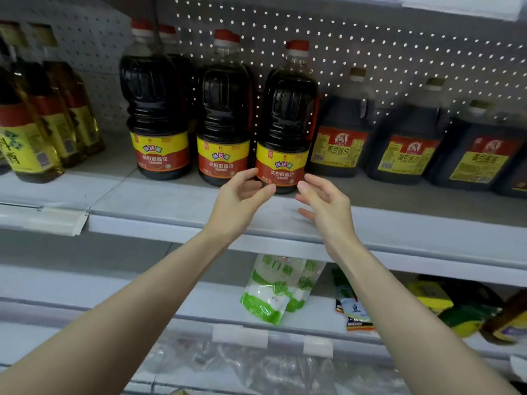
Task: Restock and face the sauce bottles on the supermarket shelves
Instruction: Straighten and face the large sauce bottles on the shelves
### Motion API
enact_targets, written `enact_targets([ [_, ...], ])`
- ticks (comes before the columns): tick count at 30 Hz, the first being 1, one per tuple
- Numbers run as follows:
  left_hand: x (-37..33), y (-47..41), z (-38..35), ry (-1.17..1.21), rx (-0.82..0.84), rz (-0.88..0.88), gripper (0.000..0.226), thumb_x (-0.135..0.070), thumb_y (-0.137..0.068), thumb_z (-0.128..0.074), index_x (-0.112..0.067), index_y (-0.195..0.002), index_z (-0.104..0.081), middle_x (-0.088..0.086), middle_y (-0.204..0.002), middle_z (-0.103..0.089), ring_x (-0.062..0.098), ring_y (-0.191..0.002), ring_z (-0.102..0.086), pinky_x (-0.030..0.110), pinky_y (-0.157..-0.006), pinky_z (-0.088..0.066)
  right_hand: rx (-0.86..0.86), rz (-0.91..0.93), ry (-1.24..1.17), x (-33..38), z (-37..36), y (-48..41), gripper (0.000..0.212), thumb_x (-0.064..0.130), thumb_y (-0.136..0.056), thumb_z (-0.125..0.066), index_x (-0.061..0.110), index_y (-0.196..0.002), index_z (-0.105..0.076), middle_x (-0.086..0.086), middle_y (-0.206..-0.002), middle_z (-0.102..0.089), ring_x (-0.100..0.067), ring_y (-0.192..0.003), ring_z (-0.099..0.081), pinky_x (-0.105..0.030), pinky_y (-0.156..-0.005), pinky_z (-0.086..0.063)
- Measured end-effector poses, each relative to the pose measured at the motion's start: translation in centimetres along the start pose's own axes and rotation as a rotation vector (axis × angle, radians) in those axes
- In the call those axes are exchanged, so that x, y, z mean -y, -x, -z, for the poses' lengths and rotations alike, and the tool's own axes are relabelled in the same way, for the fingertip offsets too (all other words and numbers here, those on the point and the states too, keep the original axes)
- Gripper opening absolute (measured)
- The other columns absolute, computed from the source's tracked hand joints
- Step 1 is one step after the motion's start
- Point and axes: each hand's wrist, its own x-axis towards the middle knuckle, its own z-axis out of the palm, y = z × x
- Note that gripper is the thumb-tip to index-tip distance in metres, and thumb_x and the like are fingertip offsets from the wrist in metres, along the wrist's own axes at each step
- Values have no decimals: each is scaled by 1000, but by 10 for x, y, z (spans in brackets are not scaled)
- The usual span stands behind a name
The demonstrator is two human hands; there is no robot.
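- Reaching up from the bottom of the frame, the left hand [242, 195] and the right hand [325, 201] sit at centre, fingers spread and loosely curved, holding nothing.
- They flank the foot of one sauce bottle [286, 115]. The left fingertips are at its label [282, 163]; whether they touch it I cannot tell. The right hand is just beside it.
- The bottle stands upright near the front lip of the shelf [159, 223], at centre frame, rightmost of three alike; its neighbours [224, 115] stand just left.
- Filled with dark liquid almost to the red cap [298, 46], it is probably heavy, and top-heavy if tilted.
- The clear plastic wall looks smooth and may give a little when squeezed. The paper label should offer better friction.
- My choice of hold: both palms low around the label band for turning or sliding it, or the ribbed moulded grip [285, 109] higher up for lifting.
- Further right stand squat dark jugs [340, 129], near enough to be knocked.
- Behind everything, the pegboard [399, 52] closes the shelf.
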Motion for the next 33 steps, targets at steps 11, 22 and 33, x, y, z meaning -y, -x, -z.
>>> enact_targets([
  [11, 82, 116, 20, 37, -20, 204, 34, -22, -86, -67, -16, -119, -59, -4, -92, -66, -7, -78, -62, 13, -78, -48, 66, -116, -57, -69, -14, 100, 9, 17, -91, -62, 18, -100, -65, -10, -99, -72, -18, -84, -69, -29, -77, -55],
  [22, 255, 256, 57, -26, -62, 634, 62, -57, -65, -69, -20, -115, -62, 2, -98, -70, 9, -86, -63, 24, -77, -47, 192, -472, 36, -264, -35, 208, 10, 15, -91, -62, 25, -90, -65, 3, -80, -70, -7, -69, -65, -20, -65, -48],
  [33, 433, 386, 68, -36, -166, 945, 29, -21, -89, -65, -6, -114, -62, 2, -85, -67, 10, -77, -60, 21, -73, -46, 247, -780, 130, -464, -58, 323, 4, 19, -90, -65, 21, -93, -66, 3, -85, -70, -6, -77, -66, -18, -73, -49],
])
